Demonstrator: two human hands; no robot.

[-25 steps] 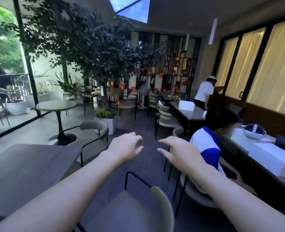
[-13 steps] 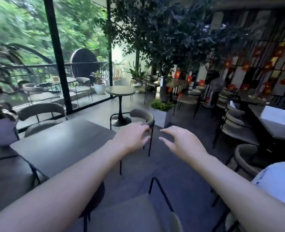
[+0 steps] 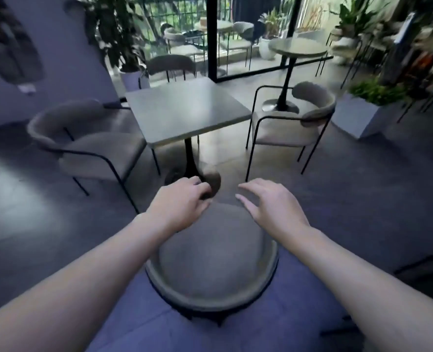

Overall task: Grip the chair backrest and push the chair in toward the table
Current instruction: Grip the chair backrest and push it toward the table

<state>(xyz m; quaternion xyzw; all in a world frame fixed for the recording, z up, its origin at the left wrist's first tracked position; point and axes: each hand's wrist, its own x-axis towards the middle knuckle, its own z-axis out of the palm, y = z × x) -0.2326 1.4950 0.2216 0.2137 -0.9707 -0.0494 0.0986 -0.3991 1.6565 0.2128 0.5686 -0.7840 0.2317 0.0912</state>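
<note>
A grey upholstered chair (image 3: 210, 260) stands right below me, pulled back from a square grey pedestal table (image 3: 185, 107). Its curved backrest (image 3: 210, 302) is the part nearest to me, with the round seat beyond it. My left hand (image 3: 182, 201) hovers over the seat's far left edge with its fingers curled loosely and nothing in them. My right hand (image 3: 268, 204) hovers over the seat's far right side, fingers spread. Neither hand touches the backrest.
Matching chairs stand at the table's left (image 3: 88, 143), right (image 3: 294, 123) and far side (image 3: 171, 64). A white planter (image 3: 362, 115) sits to the right, a round table (image 3: 296, 48) behind it. A glass wall and a purple wall close the back.
My view has swung left and down, from the café room to the square table and the chair below me. Both hands stay stretched out ahead and now hover over that chair's seat.
</note>
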